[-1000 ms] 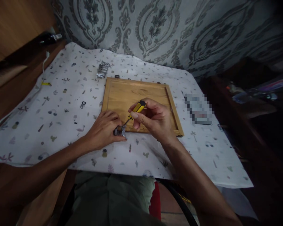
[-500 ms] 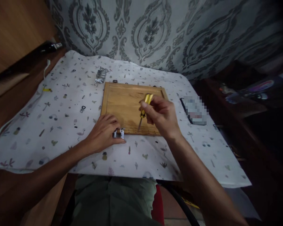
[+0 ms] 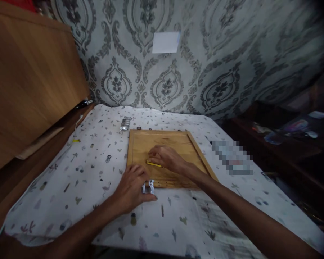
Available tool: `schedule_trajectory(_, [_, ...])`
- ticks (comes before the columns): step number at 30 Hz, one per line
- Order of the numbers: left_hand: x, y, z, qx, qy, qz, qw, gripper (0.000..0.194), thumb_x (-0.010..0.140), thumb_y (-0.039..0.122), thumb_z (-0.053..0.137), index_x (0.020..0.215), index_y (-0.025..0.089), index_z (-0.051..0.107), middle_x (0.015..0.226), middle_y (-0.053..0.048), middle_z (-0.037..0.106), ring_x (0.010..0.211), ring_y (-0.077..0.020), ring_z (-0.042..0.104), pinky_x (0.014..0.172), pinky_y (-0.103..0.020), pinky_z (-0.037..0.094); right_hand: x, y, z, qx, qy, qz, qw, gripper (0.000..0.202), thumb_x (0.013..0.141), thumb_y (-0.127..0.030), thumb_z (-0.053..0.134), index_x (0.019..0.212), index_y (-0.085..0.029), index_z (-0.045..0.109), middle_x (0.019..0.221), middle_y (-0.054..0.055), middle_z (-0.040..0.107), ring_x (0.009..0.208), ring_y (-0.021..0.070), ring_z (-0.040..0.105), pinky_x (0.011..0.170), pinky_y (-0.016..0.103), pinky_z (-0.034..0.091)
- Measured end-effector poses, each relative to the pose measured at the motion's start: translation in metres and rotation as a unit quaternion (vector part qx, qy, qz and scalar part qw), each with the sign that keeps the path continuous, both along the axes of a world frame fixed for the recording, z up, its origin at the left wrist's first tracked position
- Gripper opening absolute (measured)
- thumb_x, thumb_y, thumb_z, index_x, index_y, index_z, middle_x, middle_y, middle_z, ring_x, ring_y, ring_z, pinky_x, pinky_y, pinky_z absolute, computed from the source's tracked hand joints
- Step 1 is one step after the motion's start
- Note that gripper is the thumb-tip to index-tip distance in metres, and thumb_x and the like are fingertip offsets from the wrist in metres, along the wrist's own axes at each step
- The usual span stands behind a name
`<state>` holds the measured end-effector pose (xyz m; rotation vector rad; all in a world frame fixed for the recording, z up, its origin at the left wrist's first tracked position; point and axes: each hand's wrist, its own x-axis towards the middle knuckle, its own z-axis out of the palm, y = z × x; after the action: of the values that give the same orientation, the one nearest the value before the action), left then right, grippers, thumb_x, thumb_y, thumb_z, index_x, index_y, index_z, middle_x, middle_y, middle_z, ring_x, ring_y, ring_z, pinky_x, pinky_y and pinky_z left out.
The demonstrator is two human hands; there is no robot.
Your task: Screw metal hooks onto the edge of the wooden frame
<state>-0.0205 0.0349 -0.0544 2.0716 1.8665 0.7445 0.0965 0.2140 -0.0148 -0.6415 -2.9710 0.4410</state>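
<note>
My left hand (image 3: pixel 135 187) is closed on a small shiny metal bracket (image 3: pixel 151 186), keeping it against the near edge of the wooden panel (image 3: pixel 172 138). Thumb below and fingers above, it hides part of the bracket. My right hand (image 3: pixel 166 157) is over the middle of the panel, its fingers curled. A yellow-handled screwdriver (image 3: pixel 154 164) lies nearly level along the thumb side of that hand, its shaft mostly hidden. Small dark holes show along the panel's near edge.
Several metal brackets (image 3: pixel 125 123) sit in a row behind the panel's left corner. A blurred-out phone-like object (image 3: pixel 232 158) is at the right. A small yellow item (image 3: pixel 76 140) lies at the left, on the patterned tablecloth (image 3: pixel 91 172). A patterned wall (image 3: pixel 140 79) rises behind.
My right hand has moved left and farther in over the panel, and the screwdriver has turned from upright to nearly level. My left hand still holds the bracket. The view has tilted up.
</note>
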Motion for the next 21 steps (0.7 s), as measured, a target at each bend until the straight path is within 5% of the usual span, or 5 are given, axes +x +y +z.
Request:
schedule_trajectory(6, [0.000,0.001,-0.005,0.003,-0.012,0.008,1.000,0.048,0.065,0.050,0.096,0.087,0.019,0.066,0.098,-0.004,0.067,0.099,-0.0275,0.058,0.090,-0.044,0.046,-0.083,0.018,0.014,0.002,0.030,0.022,0.999,0.021,0.096,-0.019,0.061,0.104,-0.017,0.080,0.106,0.009,0.080,0.094,0.0213,0.073,0.079,0.027,0.048])
schedule_trajectory(12, [0.003,0.004,-0.002,-0.038,-0.008,0.020,0.999,0.050,0.065,0.054,0.094,0.086,0.018,0.067,0.098,-0.005,0.066,0.101,-0.0291,0.058,0.093,-0.048,0.045,-0.168,0.028,0.002,0.009,0.022,0.013,1.000,0.021,0.099,-0.018,0.059,0.111,-0.014,0.075,0.115,0.010,0.075,0.111,0.0255,0.069,0.096,0.037,0.052])
schedule_trajectory(16, [0.004,0.005,0.002,-0.068,-0.001,0.019,0.998,0.050,0.067,0.054,0.094,0.088,0.016,0.068,0.100,-0.007,0.066,0.104,-0.0303,0.057,0.094,-0.048,0.045,-0.192,0.035,-0.015,0.005,0.009,0.001,1.000,0.032,0.099,-0.037,0.066,0.124,-0.017,0.066,0.128,0.010,0.067,0.114,0.0249,0.067,0.099,0.049,0.056])
schedule_trajectory(21, [0.003,0.006,0.000,-0.047,0.005,0.011,0.999,0.049,0.070,0.058,0.090,0.088,0.018,0.067,0.098,-0.007,0.065,0.102,-0.0299,0.057,0.092,-0.047,0.045,-0.201,0.036,-0.028,-0.029,0.035,-0.012,0.999,0.028,0.099,-0.035,0.067,0.120,-0.017,0.067,0.125,0.009,0.068,0.112,0.0242,0.068,0.097,0.048,0.058])
